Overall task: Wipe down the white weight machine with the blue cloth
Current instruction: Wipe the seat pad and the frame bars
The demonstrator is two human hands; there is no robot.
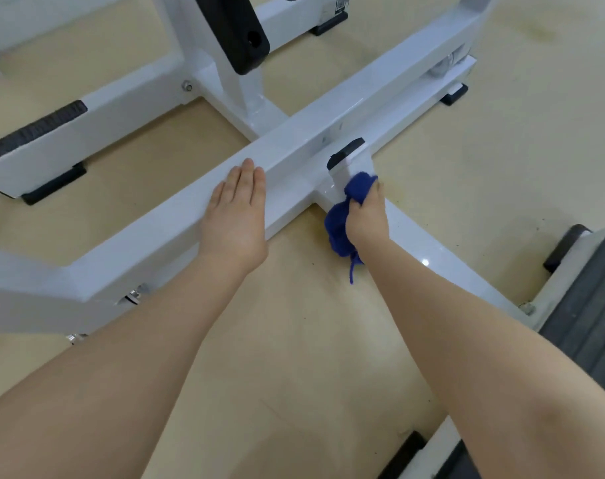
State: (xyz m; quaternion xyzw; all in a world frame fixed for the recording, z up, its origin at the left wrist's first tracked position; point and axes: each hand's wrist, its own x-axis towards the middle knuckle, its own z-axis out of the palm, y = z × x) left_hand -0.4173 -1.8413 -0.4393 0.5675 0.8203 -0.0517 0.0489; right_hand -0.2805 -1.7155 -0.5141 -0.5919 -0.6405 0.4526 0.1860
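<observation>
Floor (294, 357): smooth, beige, glossy, with a few dark specks; carries all frames in view
Machine (176, 216): white box-section frame, low to the floor; long beam running diagonally from lower left to upper right, crossed by a shorter member
Feet (54, 184): black pads under the frame ends, resting on the floor
Pad (233, 29): black, on a white upright behind the long beam
Stub (349, 162): short white post with a black cap, standing at the junction on the near side of the beam
Platform (591, 305): dark ribbed surface with a pale edge, at the right margin, apart from the beam
Left hand (237, 216): flat on top of the long beam, palm down, fingers straight and together, holding nothing
Right hand (366, 216): fingers curled round the cloth, pressing it against the base of the stub
Cloth (340, 223): blue, bunched; upper part between the fingers and the stub, the rest hanging below the palm to the left of the wrist, one loose thread trailing toward the floor
</observation>
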